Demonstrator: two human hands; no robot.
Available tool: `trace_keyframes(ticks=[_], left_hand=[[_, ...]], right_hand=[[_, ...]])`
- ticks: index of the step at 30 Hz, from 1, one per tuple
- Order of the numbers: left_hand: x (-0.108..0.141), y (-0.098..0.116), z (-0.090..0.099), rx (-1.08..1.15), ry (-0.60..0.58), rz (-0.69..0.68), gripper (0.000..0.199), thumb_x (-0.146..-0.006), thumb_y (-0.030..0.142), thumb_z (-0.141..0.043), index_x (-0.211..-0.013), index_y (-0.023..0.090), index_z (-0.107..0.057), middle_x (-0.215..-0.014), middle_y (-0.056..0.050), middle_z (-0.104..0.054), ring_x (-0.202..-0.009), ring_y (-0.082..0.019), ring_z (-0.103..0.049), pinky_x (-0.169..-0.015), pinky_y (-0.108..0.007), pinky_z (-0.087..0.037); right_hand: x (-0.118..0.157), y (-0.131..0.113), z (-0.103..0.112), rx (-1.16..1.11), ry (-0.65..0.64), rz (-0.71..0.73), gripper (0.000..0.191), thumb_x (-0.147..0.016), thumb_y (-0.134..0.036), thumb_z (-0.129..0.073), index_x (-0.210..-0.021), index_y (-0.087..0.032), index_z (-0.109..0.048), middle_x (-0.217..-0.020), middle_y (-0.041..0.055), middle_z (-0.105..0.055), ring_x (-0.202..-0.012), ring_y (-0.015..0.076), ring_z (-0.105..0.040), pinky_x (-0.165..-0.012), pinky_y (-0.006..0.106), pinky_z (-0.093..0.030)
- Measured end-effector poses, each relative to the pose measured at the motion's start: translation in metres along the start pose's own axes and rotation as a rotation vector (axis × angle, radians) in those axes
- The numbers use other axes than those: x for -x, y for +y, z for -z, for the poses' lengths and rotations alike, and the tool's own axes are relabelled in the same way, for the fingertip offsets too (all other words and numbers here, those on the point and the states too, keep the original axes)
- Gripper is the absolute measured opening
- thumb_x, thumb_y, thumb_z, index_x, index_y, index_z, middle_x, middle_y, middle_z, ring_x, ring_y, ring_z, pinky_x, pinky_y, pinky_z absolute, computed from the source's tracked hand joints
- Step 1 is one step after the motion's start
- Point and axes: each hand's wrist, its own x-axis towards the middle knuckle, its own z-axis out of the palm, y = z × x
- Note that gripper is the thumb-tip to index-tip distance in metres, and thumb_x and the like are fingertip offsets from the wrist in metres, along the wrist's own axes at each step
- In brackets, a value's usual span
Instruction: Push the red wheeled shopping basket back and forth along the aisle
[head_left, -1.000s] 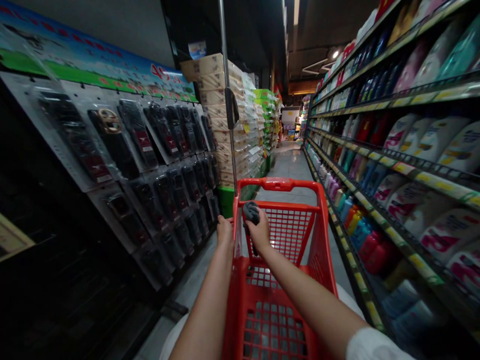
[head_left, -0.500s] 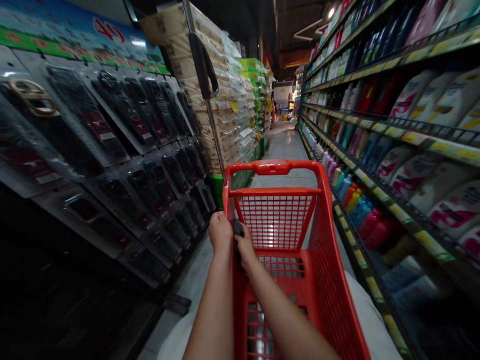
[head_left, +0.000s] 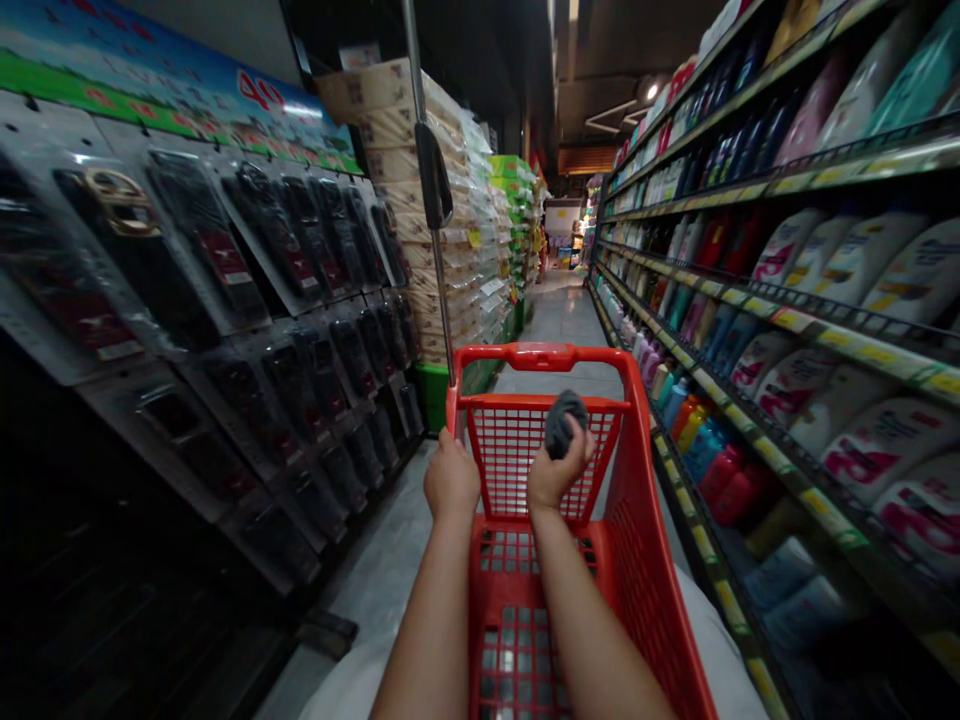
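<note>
A red plastic basket cart (head_left: 641,500) with grid walls stands right in front of me, its handle bar at the far end. My left hand (head_left: 452,478) is closed round the cart's left rim, near the base of a thin metal pole (head_left: 444,290) that rises at that corner. Over the cart's inside, my right hand (head_left: 561,470) is closed on a dark grey cloth (head_left: 565,424), bunched up and sticking out above the fingers.
Packaged belts (head_left: 217,240) hang on a rack at the left. Behind them rise stacked cartons (head_left: 397,170) and green boxes (head_left: 510,185). Shelves of bottles (head_left: 855,260) line the right side. A grey tiled aisle (head_left: 555,310) runs ahead.
My right hand has moved right and up, away from the cart's left side, with the grey cloth in it. My left hand stays on the left rim. The view has shifted slightly.
</note>
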Motion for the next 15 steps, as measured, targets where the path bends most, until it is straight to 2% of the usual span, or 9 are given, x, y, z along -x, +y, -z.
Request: trace_keyframes(ticks=[2,3,6,8,9,11,12,13,15], left_hand=[[0.0,-0.001,0.0,-0.009,-0.014,0.004,0.039,-0.098,0.02,-0.029,-0.127,0.011,-0.052,-0.103,-0.019,-0.073,-0.095,-0.029,-0.071,-0.071,-0.034,-0.05],[0.0,-0.002,-0.001,-0.01,-0.02,0.006,0.038,-0.098,0.019,-0.029,-0.125,0.011,-0.053,-0.102,-0.019,-0.073,-0.094,-0.029,-0.071,-0.071,-0.034,-0.049],[-0.002,-0.003,-0.003,-0.009,-0.016,-0.009,0.036,-0.098,0.018,-0.029,-0.124,0.01,-0.051,-0.101,-0.019,-0.073,-0.093,-0.029,-0.071,-0.07,-0.034,-0.049],[-0.004,-0.002,-0.005,-0.007,-0.01,-0.021,0.035,-0.097,0.017,-0.03,-0.124,0.011,-0.051,-0.101,-0.019,-0.073,-0.094,-0.029,-0.071,-0.07,-0.034,-0.048],[-0.004,-0.001,-0.006,-0.002,-0.014,-0.018,0.034,-0.097,0.018,-0.03,-0.124,0.012,-0.051,-0.102,-0.019,-0.073,-0.094,-0.029,-0.071,-0.069,-0.033,-0.048],[-0.005,0.001,-0.006,0.016,-0.037,-0.005,0.033,-0.098,0.02,-0.031,-0.122,0.013,-0.052,-0.102,-0.019,-0.073,-0.094,-0.028,-0.071,-0.068,-0.032,-0.047],[-0.006,0.002,-0.006,0.027,-0.047,-0.001,0.032,-0.098,0.022,-0.032,-0.122,0.013,-0.052,-0.103,-0.02,-0.072,-0.094,-0.028,-0.071,-0.068,-0.032,-0.047],[-0.006,0.003,-0.005,0.035,-0.054,-0.001,0.032,-0.099,0.023,-0.032,-0.122,0.013,-0.052,-0.103,-0.02,-0.072,-0.094,-0.028,-0.071,-0.067,-0.032,-0.047],[-0.007,0.004,-0.004,0.035,-0.056,-0.009,0.033,-0.098,0.023,-0.032,-0.123,0.013,-0.051,-0.104,-0.02,-0.072,-0.094,-0.029,-0.071,-0.067,-0.033,-0.047]], right_hand=[[-0.027,0.006,0.004,0.138,0.183,-0.013,0.05,-0.076,-0.01,-0.051,-0.125,-0.016,-0.057,-0.126,0.0168,-0.05,-0.123,0.028,-0.049,-0.107,0.046,-0.04],[-0.034,0.01,0.004,0.191,0.228,-0.032,0.05,-0.077,-0.01,-0.051,-0.126,-0.016,-0.056,-0.124,0.0176,-0.051,-0.121,0.029,-0.049,-0.106,0.047,-0.04],[-0.028,0.018,-0.011,0.271,0.212,-0.072,0.048,-0.081,-0.012,-0.049,-0.129,-0.014,-0.053,-0.119,0.0193,-0.052,-0.117,0.0311,-0.05,-0.103,0.048,-0.041],[-0.002,0.014,-0.03,0.282,0.072,-0.059,0.048,-0.083,-0.012,-0.046,-0.131,-0.015,-0.053,-0.121,0.0197,-0.052,-0.117,0.0317,-0.048,-0.1,0.048,-0.04],[0.014,0.01,-0.04,0.292,-0.068,-0.037,0.049,-0.083,-0.011,-0.045,-0.131,-0.017,-0.053,-0.122,0.0188,-0.052,-0.116,0.0312,-0.048,-0.099,0.047,-0.041],[0.042,0.001,-0.058,0.334,-0.442,0.087,0.044,-0.082,-0.012,-0.051,-0.123,-0.024,-0.061,-0.126,0.014,-0.054,-0.113,0.0303,-0.048,-0.094,0.046,-0.041],[0.051,-0.003,-0.063,0.373,-0.572,0.144,0.04,-0.083,-0.015,-0.054,-0.12,-0.027,-0.063,-0.128,0.0121,-0.055,-0.111,0.0302,-0.048,-0.093,0.046,-0.041],[0.056,-0.006,-0.065,0.414,-0.675,0.206,0.036,-0.084,-0.018,-0.056,-0.117,-0.03,-0.066,-0.129,0.0099,-0.057,-0.11,0.03,-0.047,-0.091,0.046,-0.04],[0.049,-0.008,-0.058,0.485,-0.774,0.333,0.033,-0.087,-0.019,-0.055,-0.113,-0.033,-0.068,-0.131,0.0065,-0.058,-0.111,0.0291,-0.045,-0.091,0.046,-0.038]])
